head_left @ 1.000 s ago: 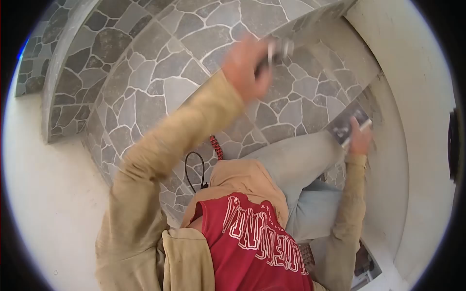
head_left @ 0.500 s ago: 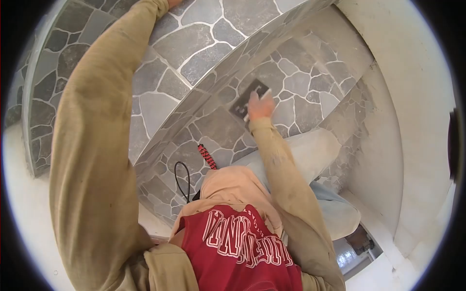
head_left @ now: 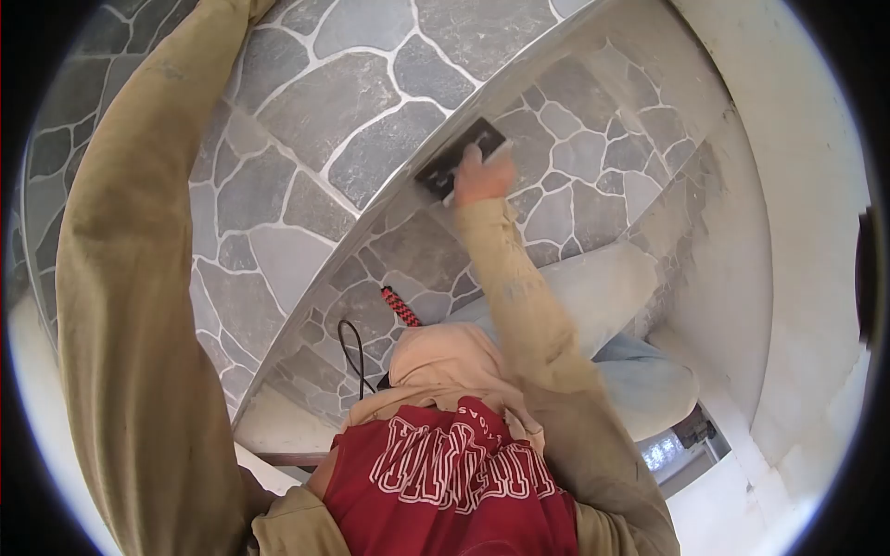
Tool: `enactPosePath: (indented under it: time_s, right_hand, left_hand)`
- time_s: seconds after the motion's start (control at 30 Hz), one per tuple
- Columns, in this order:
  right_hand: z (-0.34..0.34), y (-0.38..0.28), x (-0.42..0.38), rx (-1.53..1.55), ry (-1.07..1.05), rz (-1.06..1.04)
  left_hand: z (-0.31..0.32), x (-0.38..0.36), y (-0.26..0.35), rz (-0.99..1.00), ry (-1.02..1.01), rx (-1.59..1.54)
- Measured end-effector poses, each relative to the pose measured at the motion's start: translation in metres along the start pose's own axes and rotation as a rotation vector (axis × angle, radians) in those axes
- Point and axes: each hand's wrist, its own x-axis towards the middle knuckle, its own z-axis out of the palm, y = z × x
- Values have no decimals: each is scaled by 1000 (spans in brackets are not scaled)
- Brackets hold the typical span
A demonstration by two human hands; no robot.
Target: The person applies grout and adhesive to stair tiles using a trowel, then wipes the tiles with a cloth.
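My right hand (head_left: 486, 178) is wrapped round the pale handle of a float (head_left: 445, 167) with a dark rectangular plate. The plate, slightly smeared by motion, lies along the inner edge of the lower grey stone tiling (head_left: 589, 157), close to the rim of the raised ledge. My left arm (head_left: 130, 204) stretches up over the upper stone tiling (head_left: 320, 97). Its hand is cut off by the top edge of the view, so its fingers do not show. White joints run between the irregular stones.
A red and black braided cord handle (head_left: 400, 306) and a dark cable loop (head_left: 350, 347) lie by my lap. My bent leg (head_left: 593, 287) rests on the tiled surface. A curved pale wall (head_left: 797, 185) rises on the right.
My right hand has moved the float up and left, towards the ledge. My left arm has shifted left and up, taking the hand out of view. The camera has shifted slightly.
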Motion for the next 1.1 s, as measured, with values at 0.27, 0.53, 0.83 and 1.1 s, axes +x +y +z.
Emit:
enactPosePath:
  time_s: [0.27,0.53,0.83,1.1]
  right_hand:
    - [-29,-58,41,-161,-11,-42]
    - [-107,-41,96,-1091,-234,-879]
    - [-91,-31,133,-994,-126,-1142]
    - [-91,-16,97,-985,-493,-1432]
  left_hand:
    - [-3,1,12,-88,62,45]
    - [2,0,7,-52,128,74]
    - [-4,0,23,-170,70,120]
    - [-6,4,21,-188,56,43]
